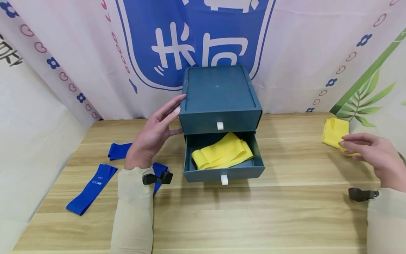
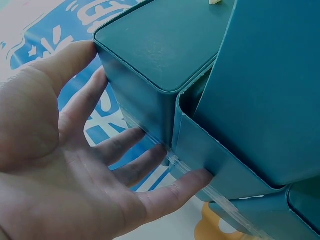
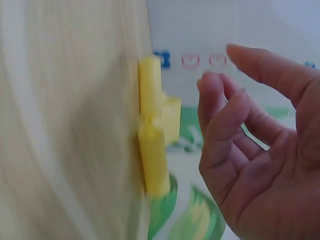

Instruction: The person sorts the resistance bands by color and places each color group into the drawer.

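A dark teal two-drawer box (image 1: 219, 88) stands at the middle back of the table, its lower drawer (image 1: 206, 175) pulled out with a folded yellow band (image 1: 222, 153) inside. The left hand (image 1: 153, 132) rests spread against the box's left side; in the left wrist view its fingertips touch the side wall (image 2: 135, 95). At the right, the right hand (image 1: 374, 151) hovers beside another yellow band (image 1: 334, 132) on the table. The right wrist view shows that hand (image 3: 260, 140) with bent fingers and thumb apart, nothing between them, and the yellow band (image 3: 155, 160) a short way off.
Several blue bands lie left of the box: one (image 1: 92, 188) at the far left, one (image 1: 118, 151) behind the left hand, another (image 1: 160, 169) partly hidden by the left wrist. A printed curtain (image 1: 291, 53) hangs behind the wooden table (image 1: 269, 218).
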### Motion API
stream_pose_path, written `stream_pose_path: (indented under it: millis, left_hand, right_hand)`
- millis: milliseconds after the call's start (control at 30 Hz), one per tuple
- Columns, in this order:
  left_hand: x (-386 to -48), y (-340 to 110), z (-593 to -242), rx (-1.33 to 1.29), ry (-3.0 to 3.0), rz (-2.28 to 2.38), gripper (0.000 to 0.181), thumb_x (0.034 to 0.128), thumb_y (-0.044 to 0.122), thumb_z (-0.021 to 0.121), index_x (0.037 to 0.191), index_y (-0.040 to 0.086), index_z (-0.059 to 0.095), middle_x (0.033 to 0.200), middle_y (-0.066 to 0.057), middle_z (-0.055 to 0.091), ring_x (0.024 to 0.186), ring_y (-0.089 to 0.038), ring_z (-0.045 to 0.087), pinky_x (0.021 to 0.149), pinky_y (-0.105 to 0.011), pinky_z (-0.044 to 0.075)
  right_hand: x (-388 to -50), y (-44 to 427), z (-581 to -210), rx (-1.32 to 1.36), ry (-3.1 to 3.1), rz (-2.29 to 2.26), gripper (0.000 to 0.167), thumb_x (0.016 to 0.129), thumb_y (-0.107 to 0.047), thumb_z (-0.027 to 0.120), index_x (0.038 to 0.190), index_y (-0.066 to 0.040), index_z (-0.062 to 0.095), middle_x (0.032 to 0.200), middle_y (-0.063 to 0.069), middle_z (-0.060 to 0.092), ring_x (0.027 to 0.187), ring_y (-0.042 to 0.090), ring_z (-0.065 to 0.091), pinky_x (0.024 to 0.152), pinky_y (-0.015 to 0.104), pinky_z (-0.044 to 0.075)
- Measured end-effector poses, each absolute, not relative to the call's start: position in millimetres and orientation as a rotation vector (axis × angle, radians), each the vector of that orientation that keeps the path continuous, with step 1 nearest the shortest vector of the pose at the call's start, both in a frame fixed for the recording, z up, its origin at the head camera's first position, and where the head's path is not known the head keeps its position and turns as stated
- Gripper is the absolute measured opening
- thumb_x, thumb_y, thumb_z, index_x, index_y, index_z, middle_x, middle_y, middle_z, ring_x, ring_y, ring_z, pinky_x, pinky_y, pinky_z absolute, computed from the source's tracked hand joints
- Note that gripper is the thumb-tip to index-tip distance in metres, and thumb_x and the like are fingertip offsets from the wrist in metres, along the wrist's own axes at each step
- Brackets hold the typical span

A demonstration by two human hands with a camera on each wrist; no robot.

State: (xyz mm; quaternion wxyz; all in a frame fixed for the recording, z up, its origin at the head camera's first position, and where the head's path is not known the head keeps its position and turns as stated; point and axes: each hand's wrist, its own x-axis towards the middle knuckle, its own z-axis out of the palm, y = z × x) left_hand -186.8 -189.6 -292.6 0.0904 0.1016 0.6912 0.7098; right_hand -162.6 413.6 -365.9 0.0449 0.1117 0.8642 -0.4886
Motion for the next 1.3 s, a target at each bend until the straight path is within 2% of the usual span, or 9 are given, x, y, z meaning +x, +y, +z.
stream_pose_path:
  millis: [200,333,433,533,667,833,1000,1067,1300]
  left_hand:
    - [-187.1,-190.1,-293.1,0.298,2.058,2.103,0.051,0.1128,0.039,0.055,0.163,0.039,0.047,0.178,0.014,0.026,0.163,-0.024,0.027,0.124,-0.071,0.036]
    - [-187.0,-191.0,-294.2,0.318,2.048,2.11,0.051,0.1139,0.036,0.053,0.165,0.037,0.044,0.179,0.013,0.025,0.163,-0.025,0.026,0.124,-0.072,0.036]
    - [-186.6,-190.7,-295.0,0.32,2.047,2.114,0.051,0.114,0.036,0.053,0.165,0.037,0.044,0.179,0.013,0.025,0.163,-0.025,0.025,0.124,-0.072,0.036]
    - [-186.4,-190.1,-295.8,0.313,2.05,2.117,0.051,0.1139,0.036,0.053,0.164,0.038,0.045,0.178,0.013,0.026,0.163,-0.024,0.026,0.124,-0.071,0.036]
    - [-186.3,-189.9,-295.7,0.312,2.068,2.114,0.05,0.1138,0.037,0.053,0.163,0.038,0.046,0.178,0.013,0.027,0.162,-0.024,0.027,0.123,-0.071,0.037]
    - [-186.3,-188.4,-294.2,0.318,2.084,2.108,0.05,0.1131,0.039,0.055,0.163,0.039,0.047,0.178,0.013,0.027,0.163,-0.023,0.027,0.123,-0.072,0.036]
    - [-186.9,-187.0,-294.0,0.319,2.083,2.11,0.05,0.1128,0.039,0.055,0.163,0.039,0.047,0.178,0.013,0.026,0.162,-0.024,0.027,0.123,-0.072,0.037]
    - [-187.1,-186.6,-294.1,0.32,2.082,2.111,0.05,0.1128,0.039,0.055,0.163,0.039,0.047,0.178,0.013,0.027,0.162,-0.024,0.028,0.123,-0.072,0.037]
    - [-186.1,-186.4,-295.1,0.317,2.09,2.108,0.05,0.1128,0.039,0.055,0.162,0.039,0.047,0.178,0.013,0.027,0.162,-0.023,0.028,0.123,-0.071,0.037]
  right_hand:
    - [-153.8,443.6,-381.2,0.377,2.637,-1.37,0.031,0.1,-0.022,0.079,0.109,-0.049,0.066,0.095,-0.05,0.054,0.08,-0.008,0.064,0.068,0.024,0.057]
    - [-155.0,450.3,-391.3,0.393,2.659,-1.236,0.035,0.097,-0.018,0.08,0.105,-0.05,0.067,0.093,-0.05,0.049,0.079,-0.003,0.061,0.068,0.025,0.057]
    - [-158.4,449.3,-395.1,0.447,2.677,-1.192,0.034,0.096,-0.014,0.076,0.099,-0.047,0.07,0.088,-0.045,0.053,0.076,-0.001,0.06,0.067,0.024,0.057]
    - [-161.3,444.0,-394.3,0.509,2.694,-1.241,0.027,0.101,-0.012,0.07,0.096,-0.038,0.073,0.082,-0.04,0.058,0.074,-0.007,0.063,0.068,0.02,0.059]
    - [-164.9,430.8,-386.2,0.605,2.598,-1.653,0.034,0.107,-0.008,0.063,0.089,-0.033,0.077,0.076,-0.032,0.068,0.071,-0.009,0.071,0.069,0.017,0.062]
    - [-171.5,416.5,-378.7,0.616,2.233,-2.392,0.027,0.098,0.004,0.073,0.087,-0.018,0.084,0.079,-0.01,0.079,0.07,0.003,0.078,0.07,0.017,0.063]
    - [-175.2,402.0,-370.1,0.532,2.062,-2.662,0.017,0.09,0.01,0.079,0.096,-0.006,0.082,0.085,-0.001,0.081,0.077,0.008,0.081,0.076,0.02,0.064]
    - [-175.2,397.1,-367.0,0.541,2.101,-2.65,0.021,0.087,0.008,0.083,0.1,-0.008,0.081,0.086,-0.004,0.082,0.078,0.005,0.079,0.074,0.018,0.063]
    - [-175.9,390.7,-365.7,0.626,2.57,-1.95,0.031,0.09,-0.006,0.086,0.101,-0.034,0.077,0.08,-0.032,0.074,0.075,-0.013,0.067,0.065,0.008,0.053]
